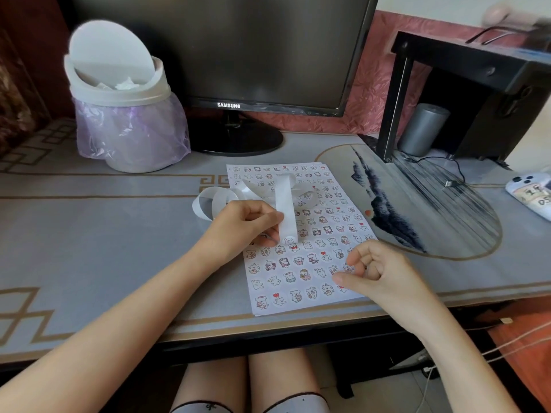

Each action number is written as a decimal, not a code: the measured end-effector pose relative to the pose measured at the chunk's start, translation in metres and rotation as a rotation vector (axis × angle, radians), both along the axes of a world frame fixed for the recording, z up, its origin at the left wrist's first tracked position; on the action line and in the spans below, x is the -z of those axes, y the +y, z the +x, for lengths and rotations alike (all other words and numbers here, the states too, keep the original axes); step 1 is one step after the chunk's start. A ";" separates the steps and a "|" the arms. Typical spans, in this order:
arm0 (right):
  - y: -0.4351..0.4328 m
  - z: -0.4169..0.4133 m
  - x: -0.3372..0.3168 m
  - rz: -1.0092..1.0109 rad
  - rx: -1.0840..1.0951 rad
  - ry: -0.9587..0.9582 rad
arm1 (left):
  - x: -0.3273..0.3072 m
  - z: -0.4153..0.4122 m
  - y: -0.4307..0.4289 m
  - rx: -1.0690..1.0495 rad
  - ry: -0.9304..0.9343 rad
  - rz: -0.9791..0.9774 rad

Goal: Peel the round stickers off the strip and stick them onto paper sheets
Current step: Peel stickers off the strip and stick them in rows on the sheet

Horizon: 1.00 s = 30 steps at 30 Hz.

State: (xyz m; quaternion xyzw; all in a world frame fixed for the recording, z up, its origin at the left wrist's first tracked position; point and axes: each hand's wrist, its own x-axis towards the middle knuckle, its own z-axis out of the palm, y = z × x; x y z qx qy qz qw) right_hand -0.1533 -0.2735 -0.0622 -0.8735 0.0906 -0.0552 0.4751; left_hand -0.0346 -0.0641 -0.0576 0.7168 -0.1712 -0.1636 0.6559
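A white paper sheet [298, 281] covered with several round cartoon stickers lies on the desk in front of me. My left hand [238, 228] pinches a long white backing strip [284, 204] between thumb and fingers; the strip curls into loops to the left and rises over the sheet. My right hand [372, 272] rests at the sheet's right edge, fingers curled, thumb and forefinger tips close together over a round sticker [347, 268] on the paper. Whether that sticker is pressed down or still held I cannot tell.
A white swing-lid bin [119, 93] with a purple liner stands at the back left. A Samsung monitor [226, 55] is behind the sheet. A black shelf [465, 84] with a grey cylinder [423, 129] is at the right, a phone [530, 195] at the far right.
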 end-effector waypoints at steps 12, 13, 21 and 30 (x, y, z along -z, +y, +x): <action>-0.004 -0.003 -0.001 0.015 -0.044 0.020 | 0.001 0.000 0.001 0.000 -0.007 0.014; -0.005 -0.003 -0.002 0.000 -0.057 0.037 | 0.001 0.000 0.001 -0.001 -0.009 0.018; -0.010 -0.004 -0.007 0.036 -0.101 0.077 | 0.001 0.000 0.000 -0.003 -0.005 0.017; -0.009 -0.003 -0.008 0.027 -0.090 0.090 | 0.002 0.001 0.000 -0.002 -0.011 0.025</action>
